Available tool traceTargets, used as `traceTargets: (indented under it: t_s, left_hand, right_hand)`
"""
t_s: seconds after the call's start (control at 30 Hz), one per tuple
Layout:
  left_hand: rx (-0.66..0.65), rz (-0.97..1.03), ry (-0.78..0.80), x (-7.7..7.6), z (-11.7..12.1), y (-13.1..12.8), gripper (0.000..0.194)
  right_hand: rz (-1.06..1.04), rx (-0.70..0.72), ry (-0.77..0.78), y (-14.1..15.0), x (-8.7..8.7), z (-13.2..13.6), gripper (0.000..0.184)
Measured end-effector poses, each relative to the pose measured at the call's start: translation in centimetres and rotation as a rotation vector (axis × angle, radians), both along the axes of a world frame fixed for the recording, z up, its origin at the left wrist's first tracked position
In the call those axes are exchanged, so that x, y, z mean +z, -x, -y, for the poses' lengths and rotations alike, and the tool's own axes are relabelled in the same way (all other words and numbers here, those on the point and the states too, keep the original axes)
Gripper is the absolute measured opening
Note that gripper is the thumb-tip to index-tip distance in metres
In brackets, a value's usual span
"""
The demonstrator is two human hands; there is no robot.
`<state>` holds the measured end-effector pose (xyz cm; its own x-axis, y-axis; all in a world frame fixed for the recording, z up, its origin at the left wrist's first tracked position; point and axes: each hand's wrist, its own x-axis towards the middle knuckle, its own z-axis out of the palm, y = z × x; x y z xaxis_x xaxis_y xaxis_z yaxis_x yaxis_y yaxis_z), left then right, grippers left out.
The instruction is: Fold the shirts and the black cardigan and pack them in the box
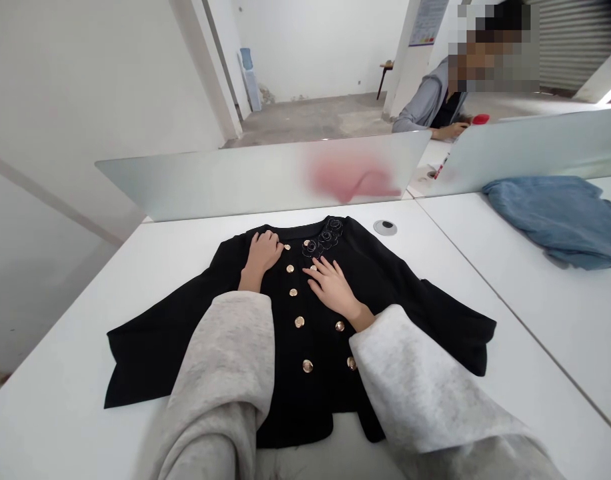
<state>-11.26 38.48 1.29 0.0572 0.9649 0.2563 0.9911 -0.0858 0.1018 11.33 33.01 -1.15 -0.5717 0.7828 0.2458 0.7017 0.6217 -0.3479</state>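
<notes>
Grey fleece sleeves (220,373) reach over the white bench (70,353). Left grip (263,257) lies flat, fingers together, on a black buttoned jacket (320,353); right grip (334,288) presses spread on its front, pinching nothing. Crumpled denim (550,220) sits further right on the bench.

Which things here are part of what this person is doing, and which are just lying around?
Part of it:
- black jacket with gold buttons
- left hand, resting on the jacket
- right hand, flat on the jacket

Just lying around:
- blue denim garment
- round cable grommet
- frosted glass divider
- white desk
</notes>
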Motion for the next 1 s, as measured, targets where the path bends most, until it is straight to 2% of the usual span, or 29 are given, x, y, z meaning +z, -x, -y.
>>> traceTargets:
  t_s: [0.07, 0.23, 0.3, 0.47, 0.73, 0.93, 1.0]
  left_hand:
    - [0.002, -0.011, -0.016, 0.1, 0.1, -0.1, 0.026]
    - [-0.150, -0.040, 0.049, 0.0, -0.1, 0.0, 0.024]
    - [-0.113, -0.030, 0.073, -0.3, -0.1, 0.2, 0.025]
    - [0.005, -0.007, 0.017, -0.7, -0.1, 0.3, 0.025]
    - [-0.013, 0.061, -0.089, 1.2, -0.2, 0.0, 0.029]
    - [-0.002, 0.056, -0.047, 0.0, 0.0, -0.4, 0.024]
    - [-0.023, 0.047, -0.036, 0.0, -0.1, -0.8, 0.026]
  right_hand:
    - [0.003, 0.000, -0.002, 0.0, 0.0, 0.0, 0.039]
    - [0.000, -0.002, -0.006, 0.0, 0.0, 0.0, 0.039]
    - [-0.003, -0.001, -0.006, 0.0, -0.1, 0.0, 0.039]
    - [-0.008, -0.003, -0.012, 0.0, -0.2, -0.1, 0.038]
    - [-0.005, -0.008, -0.011, 0.1, -0.1, 0.0, 0.039]
    - [-0.018, -0.007, 0.001, 0.2, -0.2, -0.1, 0.039]
    - [-0.029, -0.001, 0.009, 0.1, -0.2, -0.2, 0.038]
